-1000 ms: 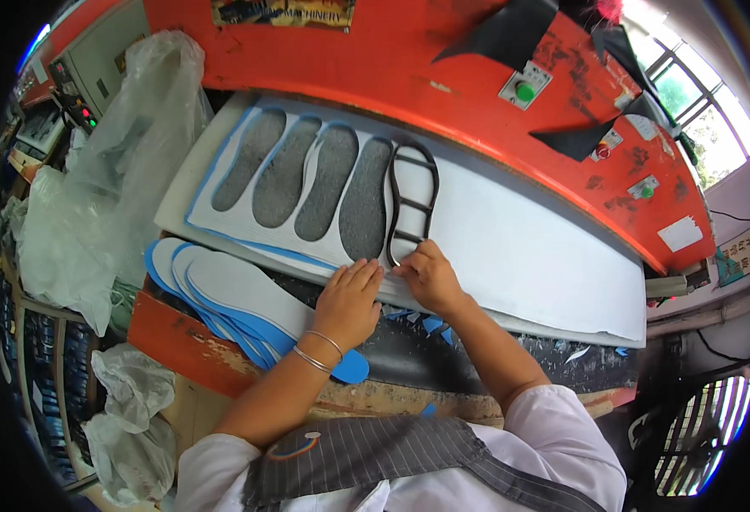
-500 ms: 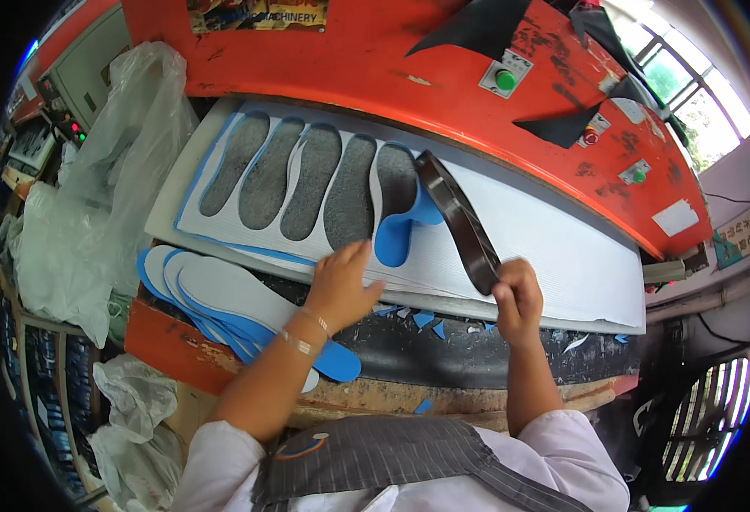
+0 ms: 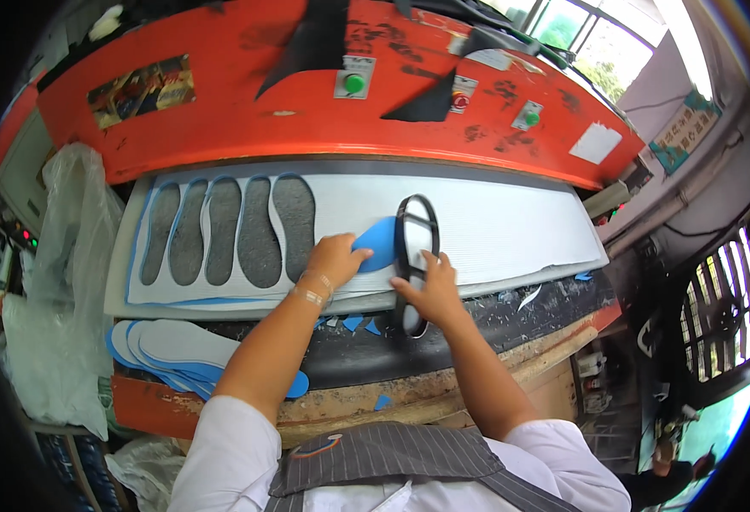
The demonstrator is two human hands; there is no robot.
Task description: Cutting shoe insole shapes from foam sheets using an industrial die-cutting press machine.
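My left hand is closed on the edge of a blue insole, held just above a white sheet. Around the crossbars and rim of a dark, insole-shaped cutting die my right hand is closed, its thumb on the near left side. The die stands beside the insole and hides part of it. Left of my hands, several insole-shaped cutouts in the sheet show grey beneath. Close to my left forearm lies a pile of white and blue insoles.
Behind the sheet runs a red machine beam with green buttons and a red button. Black flaps hang over it. Blue scraps lie on the black front ledge. Clear plastic bags hang at left.
The blue insole has come out of the rightmost cutout and is now in my left hand. The die has swung more upright and moved beside it. The whole view has shifted.
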